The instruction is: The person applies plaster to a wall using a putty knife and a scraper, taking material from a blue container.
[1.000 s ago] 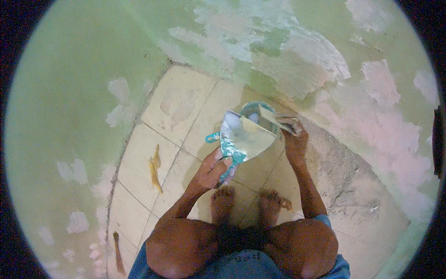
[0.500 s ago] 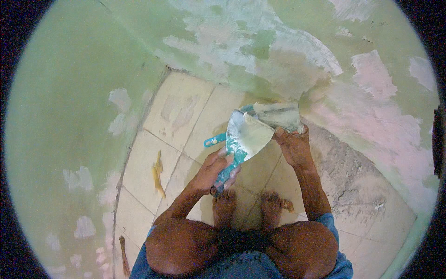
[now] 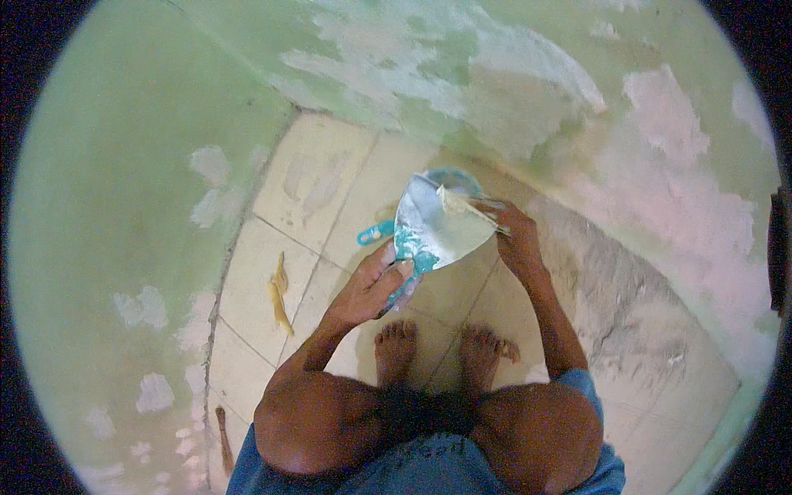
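A wide putty knife (image 3: pixel 425 227) with a teal handle is gripped in my left hand (image 3: pixel 371 285), its metal blade spread outward. Pale putty (image 3: pixel 464 224) lies along the right part of that blade. My right hand (image 3: pixel 516 235) pinches a thin flat scraper (image 3: pixel 488 210), seen almost edge-on, against the putty side of the blade. Behind the putty knife shows part of a round bluish container (image 3: pixel 455 179), mostly covered. A second teal handle (image 3: pixel 375 233) pokes out left of the blade; what it belongs to is hidden.
Tiled floor (image 3: pixel 297 177) meets green walls (image 3: pixel 124 206) patched with white and pinkish filler. Grey dust and debris (image 3: pixel 619 305) lie on the right. A yellowish scrap (image 3: pixel 280 293) and a brown stick (image 3: pixel 223 441) are on the left. My bare feet (image 3: pixel 396 351) stand below the hands.
The flat scraper has turned from showing its broad face to nearly edge-on and come in against the putty knife's blade. More of the round container shows behind.
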Demonstrator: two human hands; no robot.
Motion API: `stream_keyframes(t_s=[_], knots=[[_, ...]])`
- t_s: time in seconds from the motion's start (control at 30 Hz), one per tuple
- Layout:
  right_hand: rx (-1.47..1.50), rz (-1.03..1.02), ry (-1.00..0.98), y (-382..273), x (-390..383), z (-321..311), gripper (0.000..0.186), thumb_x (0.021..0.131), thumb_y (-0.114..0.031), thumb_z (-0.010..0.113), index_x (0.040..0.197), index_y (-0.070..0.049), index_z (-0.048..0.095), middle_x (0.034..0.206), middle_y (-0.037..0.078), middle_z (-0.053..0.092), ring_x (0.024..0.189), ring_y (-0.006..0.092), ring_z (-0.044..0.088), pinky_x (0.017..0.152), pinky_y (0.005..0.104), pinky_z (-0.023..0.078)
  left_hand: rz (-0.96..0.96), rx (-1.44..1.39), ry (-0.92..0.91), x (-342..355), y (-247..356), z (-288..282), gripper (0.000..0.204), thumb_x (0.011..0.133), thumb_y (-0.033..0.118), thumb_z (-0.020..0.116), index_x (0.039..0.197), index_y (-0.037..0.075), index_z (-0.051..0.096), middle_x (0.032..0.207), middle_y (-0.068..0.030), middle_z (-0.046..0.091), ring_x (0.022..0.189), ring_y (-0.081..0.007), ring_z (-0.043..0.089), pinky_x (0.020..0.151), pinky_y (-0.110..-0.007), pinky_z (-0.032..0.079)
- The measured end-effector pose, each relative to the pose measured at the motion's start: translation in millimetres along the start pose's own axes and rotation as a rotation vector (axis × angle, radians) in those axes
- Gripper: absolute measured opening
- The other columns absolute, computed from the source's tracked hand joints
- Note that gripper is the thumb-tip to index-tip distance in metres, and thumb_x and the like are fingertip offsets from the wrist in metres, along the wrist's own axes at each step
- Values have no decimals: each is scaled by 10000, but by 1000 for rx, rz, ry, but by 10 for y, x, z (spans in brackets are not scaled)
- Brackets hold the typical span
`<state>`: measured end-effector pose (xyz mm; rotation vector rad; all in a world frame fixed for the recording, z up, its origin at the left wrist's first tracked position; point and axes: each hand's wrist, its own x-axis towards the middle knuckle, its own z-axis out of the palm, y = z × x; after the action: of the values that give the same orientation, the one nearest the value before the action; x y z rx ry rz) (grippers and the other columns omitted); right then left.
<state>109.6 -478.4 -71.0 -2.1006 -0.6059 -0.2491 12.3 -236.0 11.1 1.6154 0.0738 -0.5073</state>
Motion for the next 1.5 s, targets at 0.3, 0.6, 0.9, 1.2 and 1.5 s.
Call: stream_keyframes(t_s=[0.3, 0.6, 0.9, 1.2, 1.5], knots=[[1058, 788, 68, -524, -148, -384, 252, 710, -136, 649, 912, 3, 596, 802, 79, 618, 679, 173, 601, 593, 297, 512, 235, 799, 265, 29, 111, -94, 459, 857, 123, 524, 1289, 87, 371, 999, -184, 497, 859, -316, 554, 783, -380, 453], [1887, 808, -206, -414, -145, -175, 369, 778, -126, 543, 1129, -20, 510, 1060, 137, 592, 935, 250, 596, 667, 429, 538, 248, 1433, 238, -94, 356, -119, 593, 789, 88, 532, 1347, 145, 340, 977, -158, 514, 802, -320, 574, 649, -382, 507], [1880, 615, 31, -431, 395, -613, 398, 775, -69, 530, 1170, -67, 482, 1082, 114, 579, 977, 252, 579, 680, 462, 548, 271, 1055, 596, -374, -41, -745, 330, 831, 118, 552, 1146, 48, 480, 933, -172, 568, 767, -277, 608, 669, -381, 488], [1527, 777, 64, -740, 557, -432, 397, 788, -95, 535, 1180, -73, 474, 1077, 98, 583, 953, 233, 587, 590, 403, 533, 110, 344, 531, -80, -812, -992, 333, 860, 235, 598, 1105, 25, 518, 1057, -125, 573, 948, -186, 549, 724, -334, 489], [1250, 840, 149, -607, 451, -521, 367, 788, -59, 618, 1131, -15, 495, 1036, 110, 602, 856, 256, 621, 711, 410, 535, -26, -142, 172, 737, -1230, -1222, 292, 800, 180, 666, 1030, 32, 566, 811, -36, 624, 664, -126, 577, 575, -261, 494]])
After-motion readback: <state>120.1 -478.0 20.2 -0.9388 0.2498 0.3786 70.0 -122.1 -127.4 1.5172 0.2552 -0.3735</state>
